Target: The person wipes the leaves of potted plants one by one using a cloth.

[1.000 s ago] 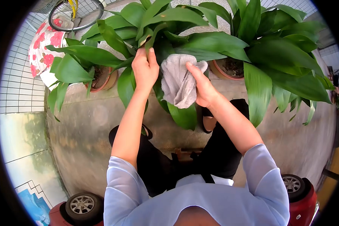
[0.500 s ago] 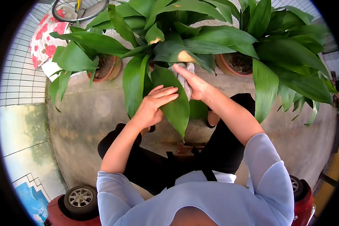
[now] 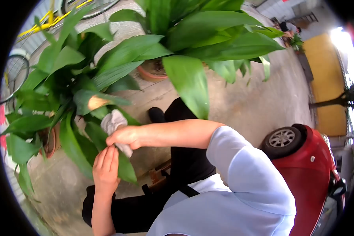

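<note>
A long green leaf (image 3: 126, 170) hangs toward me from the potted plant. On its left edge lies my left hand (image 3: 105, 169), fingers together on top of the blade and thumb hidden, so the leaf is gripped there. My right hand (image 3: 125, 136) is closed around a crumpled grey-white cloth (image 3: 113, 121), pressed against the leaf's upper side. Both hands nearly touch at the fingertips. Just above the cloth is another leaf with a dried tan patch (image 3: 97, 102).
A second potted plant stands in a terracotta pot (image 3: 152, 70) farther back. To the right is a red car (image 3: 308, 169) on the concrete floor (image 3: 259, 98). A yellow bicycle (image 3: 47, 24) is at upper left. Another person (image 3: 289, 29) is far off at upper right.
My view has turned right, so plants and hands appear farther left. The right hand with the cloth has come down the leaf, close to the left hand's fingertips.
</note>
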A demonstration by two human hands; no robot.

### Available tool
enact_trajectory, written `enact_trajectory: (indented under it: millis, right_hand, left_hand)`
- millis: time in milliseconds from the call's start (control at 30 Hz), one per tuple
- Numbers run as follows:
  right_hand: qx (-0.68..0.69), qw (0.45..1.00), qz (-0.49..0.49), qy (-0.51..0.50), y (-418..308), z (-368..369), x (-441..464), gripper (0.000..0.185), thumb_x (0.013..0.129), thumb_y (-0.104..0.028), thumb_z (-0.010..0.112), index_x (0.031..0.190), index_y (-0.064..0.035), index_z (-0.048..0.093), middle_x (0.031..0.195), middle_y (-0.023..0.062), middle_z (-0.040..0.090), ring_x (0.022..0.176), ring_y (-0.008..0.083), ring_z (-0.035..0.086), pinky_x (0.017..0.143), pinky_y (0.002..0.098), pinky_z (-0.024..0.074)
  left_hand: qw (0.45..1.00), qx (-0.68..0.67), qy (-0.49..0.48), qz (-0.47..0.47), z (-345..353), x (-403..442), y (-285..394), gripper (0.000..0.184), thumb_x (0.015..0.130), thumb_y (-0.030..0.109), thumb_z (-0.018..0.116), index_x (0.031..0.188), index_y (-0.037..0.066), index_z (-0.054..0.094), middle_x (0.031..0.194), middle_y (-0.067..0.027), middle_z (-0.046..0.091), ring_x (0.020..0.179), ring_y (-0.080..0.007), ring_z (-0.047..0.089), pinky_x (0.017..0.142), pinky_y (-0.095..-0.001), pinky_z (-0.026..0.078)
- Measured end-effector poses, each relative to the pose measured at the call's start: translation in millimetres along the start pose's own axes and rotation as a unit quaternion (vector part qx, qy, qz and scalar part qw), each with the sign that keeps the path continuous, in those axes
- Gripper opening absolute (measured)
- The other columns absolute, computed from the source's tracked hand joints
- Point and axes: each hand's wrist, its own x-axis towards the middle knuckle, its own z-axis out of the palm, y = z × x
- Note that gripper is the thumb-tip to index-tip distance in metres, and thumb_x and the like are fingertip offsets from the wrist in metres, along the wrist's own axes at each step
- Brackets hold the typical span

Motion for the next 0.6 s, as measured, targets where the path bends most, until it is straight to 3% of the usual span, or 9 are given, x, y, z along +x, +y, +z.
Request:
enact_trajectory:
  millis: [67, 233, 333, 367, 500, 600]
  right_hand:
    - [-0.021, 1.0, -0.018, 0.015, -2.0, 4.0, -13.3, 0.019, 0.075, -0.005, 0.061, 0.09, 0.0069, 0.058, 0.087, 0.0123, 0.061, 0.078, 0.0199, 0.059, 0.067, 0.0325, 0.0486]
    - [-0.021, 0.997, -0.05, 0.054, -1.4, -6.2, -32.8, 0.024, 0.074, -0.005, 0.06, 0.092, 0.0109, 0.057, 0.088, 0.0148, 0.061, 0.079, 0.0216, 0.06, 0.067, 0.0332, 0.0502]
    - [-0.026, 0.996, -0.053, 0.059, -1.0, -14.3, -37.7, 0.026, 0.074, -0.005, 0.059, 0.094, 0.0115, 0.056, 0.088, 0.0156, 0.061, 0.076, 0.0229, 0.061, 0.062, 0.0352, 0.0515]
    - [-0.035, 0.997, -0.048, 0.056, -5.8, -15.4, -45.3, 0.026, 0.074, -0.005, 0.059, 0.095, 0.0116, 0.056, 0.088, 0.0159, 0.061, 0.075, 0.0234, 0.061, 0.06, 0.036, 0.0518]
    - [-0.035, 0.998, -0.035, 0.036, -15.4, -17.4, -61.9, 0.027, 0.074, -0.005, 0.06, 0.095, 0.0119, 0.055, 0.086, 0.0167, 0.061, 0.07, 0.0255, 0.062, 0.048, 0.0383, 0.0509]
    - [-0.059, 0.996, -0.032, 0.054, -4.5, -30.4, -45.9, 0.023, 0.074, -0.006, 0.061, 0.09, 0.0101, 0.055, 0.08, 0.0173, 0.06, 0.061, 0.0263, 0.061, 0.041, 0.038, 0.0483]
  left_hand:
    - [0.999, 0.024, -0.002, 0.039, 2.4, 3.3, 5.2, 0.044, 0.065, -0.003, 0.055, 0.107, -0.014, 0.054, 0.111, -0.0248, 0.055, 0.1, -0.0396, 0.055, 0.082, -0.0468, 0.048]
    - [0.995, 0.065, -0.019, 0.07, 8.8, 16.7, 20.3, 0.032, 0.071, -0.005, 0.054, 0.101, -0.016, 0.055, 0.106, -0.027, 0.055, 0.096, -0.0392, 0.056, 0.076, -0.0452, 0.049]
    - [0.992, 0.084, -0.026, 0.091, 9.7, 24.6, 31.6, 0.028, 0.072, -0.004, 0.057, 0.097, -0.016, 0.056, 0.099, -0.0242, 0.056, 0.09, -0.0359, 0.057, 0.071, -0.0428, 0.05]
    - [0.991, 0.087, -0.002, 0.103, 6.3, 34.8, 39.4, 0.022, 0.072, -0.005, 0.061, 0.092, -0.015, 0.058, 0.087, -0.0185, 0.055, 0.077, -0.0297, 0.055, 0.061, -0.0386, 0.048]
    - [0.99, 0.074, 0.019, 0.119, 14.9, 43.1, 44.2, 0.018, 0.075, -0.004, 0.064, 0.089, -0.013, 0.059, 0.071, -0.0104, 0.045, 0.06, -0.0222, 0.044, 0.051, -0.0338, 0.039]
    - [0.988, 0.049, 0.003, 0.149, 18.9, 45.9, 44.8, 0.019, 0.075, -0.002, 0.066, 0.089, -0.013, 0.06, 0.07, -0.0095, 0.045, 0.06, -0.0219, 0.044, 0.051, -0.033, 0.039]
